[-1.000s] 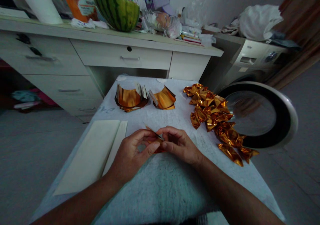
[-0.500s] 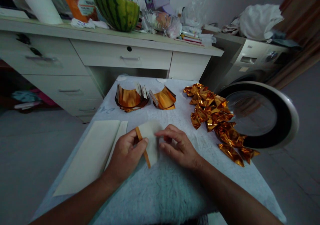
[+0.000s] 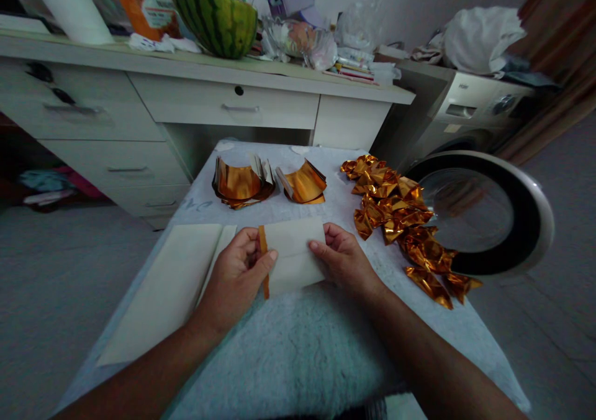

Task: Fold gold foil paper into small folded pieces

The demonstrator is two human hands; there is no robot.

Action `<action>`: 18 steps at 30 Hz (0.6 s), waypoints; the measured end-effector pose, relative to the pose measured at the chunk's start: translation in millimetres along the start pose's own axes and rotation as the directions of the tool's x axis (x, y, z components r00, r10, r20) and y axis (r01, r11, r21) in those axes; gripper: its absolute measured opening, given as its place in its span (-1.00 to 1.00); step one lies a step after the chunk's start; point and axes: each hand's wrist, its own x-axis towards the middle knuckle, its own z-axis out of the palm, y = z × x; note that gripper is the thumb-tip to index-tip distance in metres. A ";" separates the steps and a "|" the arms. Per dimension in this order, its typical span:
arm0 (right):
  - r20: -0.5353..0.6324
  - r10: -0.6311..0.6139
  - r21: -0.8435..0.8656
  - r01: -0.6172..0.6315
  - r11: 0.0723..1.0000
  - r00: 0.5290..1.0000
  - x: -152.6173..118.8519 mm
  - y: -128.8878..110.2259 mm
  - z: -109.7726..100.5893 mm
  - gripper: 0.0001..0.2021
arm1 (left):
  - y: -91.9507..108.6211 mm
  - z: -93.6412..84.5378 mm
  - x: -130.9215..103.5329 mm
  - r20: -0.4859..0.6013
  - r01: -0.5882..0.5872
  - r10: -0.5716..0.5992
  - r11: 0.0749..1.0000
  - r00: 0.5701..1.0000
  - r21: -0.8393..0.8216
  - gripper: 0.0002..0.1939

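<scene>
Between my hands a pale sheet of foil paper (image 3: 294, 255) is stretched out, its white side up, with a narrow gold strip folded over along the left edge. My left hand (image 3: 242, 268) pinches that gold strip, thumb on top. The right edge is gripped between thumb and fingers of my right hand (image 3: 344, 258). Beyond the hands lie two curled stacks of gold foil paper, a thicker one (image 3: 238, 182) on the left and a thinner one (image 3: 305, 184) beside it. Several folded gold foil pieces (image 3: 391, 205) lie heaped on the right.
The table has a pale blue cloth (image 3: 298, 351). Large white sheets (image 3: 158, 289) lie at its left. Behind stands a white desk (image 3: 223, 100) bearing half a watermelon (image 3: 214, 19) and clutter. A washing machine door (image 3: 479, 212) hangs open at the right edge of the table.
My right hand, fingers loose before, now grips the sheet's right edge. The sheet has been drawn out flatter and wider, and its gold strip stands more upright.
</scene>
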 end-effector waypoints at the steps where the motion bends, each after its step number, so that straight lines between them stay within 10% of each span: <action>1: -0.027 0.001 -0.020 -0.001 1.000 1.000 0.6 0.7 -0.2 -0.61 | -2.8 -0.2 1.5 -0.019 0.006 -0.006 1.000 1.000 0.003 -0.72; 8: -0.189 -0.168 -0.565 0.033 0.824 0.968 2.3 2.0 -1.3 -0.68 | -16.6 -4.6 4.1 -0.038 0.026 -0.016 0.964 0.999 0.263 -0.67; 12: -0.164 -0.252 -0.791 0.026 0.611 0.954 1.5 0.7 -1.7 -0.76 | -9.3 -5.1 2.0 0.059 -0.068 0.042 0.827 0.997 0.558 -0.95; 18: -0.102 -0.280 -0.907 0.026 0.420 0.954 0.4 0.6 -4.9 -0.95 | -12.2 -6.0 2.8 0.199 -0.236 0.130 0.628 0.971 0.742 -0.84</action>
